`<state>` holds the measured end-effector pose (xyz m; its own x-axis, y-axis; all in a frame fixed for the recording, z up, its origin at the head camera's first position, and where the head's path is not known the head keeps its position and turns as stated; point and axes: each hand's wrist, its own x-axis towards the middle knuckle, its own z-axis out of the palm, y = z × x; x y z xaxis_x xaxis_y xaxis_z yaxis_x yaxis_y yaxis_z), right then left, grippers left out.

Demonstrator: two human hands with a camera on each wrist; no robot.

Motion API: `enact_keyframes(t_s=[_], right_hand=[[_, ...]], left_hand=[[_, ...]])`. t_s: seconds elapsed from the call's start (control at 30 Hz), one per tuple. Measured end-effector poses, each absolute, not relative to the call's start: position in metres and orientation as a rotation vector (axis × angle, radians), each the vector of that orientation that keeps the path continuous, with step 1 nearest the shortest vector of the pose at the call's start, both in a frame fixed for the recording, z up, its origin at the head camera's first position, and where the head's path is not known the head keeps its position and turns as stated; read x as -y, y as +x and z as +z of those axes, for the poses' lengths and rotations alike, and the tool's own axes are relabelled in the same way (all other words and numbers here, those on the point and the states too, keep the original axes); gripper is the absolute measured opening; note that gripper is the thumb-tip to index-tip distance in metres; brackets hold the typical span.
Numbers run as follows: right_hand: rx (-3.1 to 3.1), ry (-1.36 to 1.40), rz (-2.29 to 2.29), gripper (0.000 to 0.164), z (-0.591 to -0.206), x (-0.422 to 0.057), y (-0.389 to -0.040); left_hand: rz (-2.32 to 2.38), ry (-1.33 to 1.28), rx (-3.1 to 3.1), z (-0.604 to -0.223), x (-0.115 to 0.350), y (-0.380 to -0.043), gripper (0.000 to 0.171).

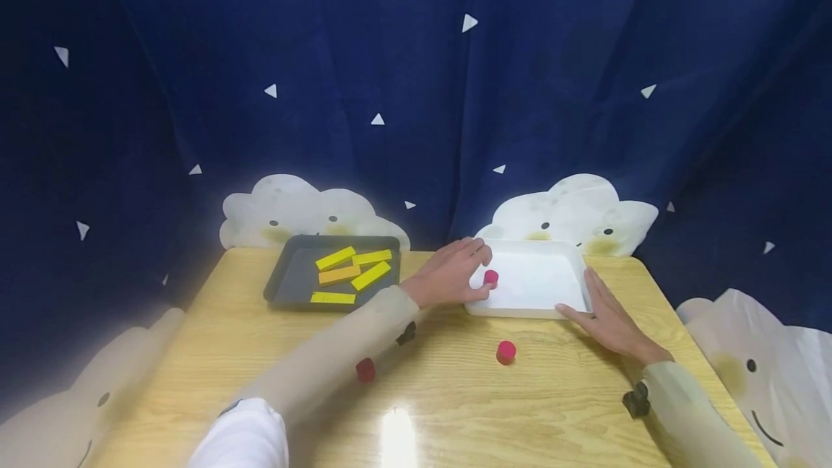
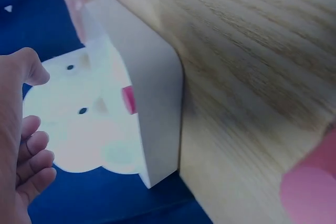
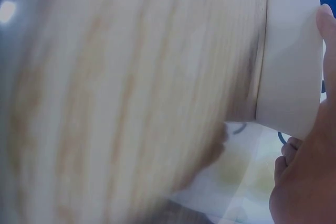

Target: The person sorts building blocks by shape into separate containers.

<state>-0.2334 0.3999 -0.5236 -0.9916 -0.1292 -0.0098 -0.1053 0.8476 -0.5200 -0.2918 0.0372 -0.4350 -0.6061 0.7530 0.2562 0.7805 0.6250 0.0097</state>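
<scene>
In the head view, my left hand [image 1: 453, 274] reaches over the left side of the white tray [image 1: 533, 315]. Its thumb and fingers are spread around a small red cylinder [image 1: 491, 279] in the tray, without gripping it. The left wrist view shows a gap between that hand [image 2: 21, 135] and the cylinder [image 2: 129, 99]. My right hand [image 1: 614, 320] holds the tray's near right corner, thumb at the front rim and fingers along the right side. In the right wrist view, this hand [image 3: 304, 177] lies against the tray wall [image 3: 289, 51].
A dark grey tray [image 1: 278, 287] with several yellow blocks [image 1: 370, 276] and an orange block [image 1: 339, 275] stands at the left. On the wooden table [image 1: 442, 417] are a red cylinder [image 1: 506, 352] and a darker red piece [image 1: 366, 370] beside the left forearm. A blue curtain [image 1: 416, 56] hangs behind.
</scene>
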Motion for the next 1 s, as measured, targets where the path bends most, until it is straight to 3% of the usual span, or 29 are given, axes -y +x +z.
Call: enact_keyframes(t_s=[1.0], right_hand=[[-2.986, -0.203, -0.837, 0.118, -0.523, -0.401, -0.234]], left_hand=[[-0.352, -1.247, 2.379, -0.435, 0.086, -0.211, 0.034]])
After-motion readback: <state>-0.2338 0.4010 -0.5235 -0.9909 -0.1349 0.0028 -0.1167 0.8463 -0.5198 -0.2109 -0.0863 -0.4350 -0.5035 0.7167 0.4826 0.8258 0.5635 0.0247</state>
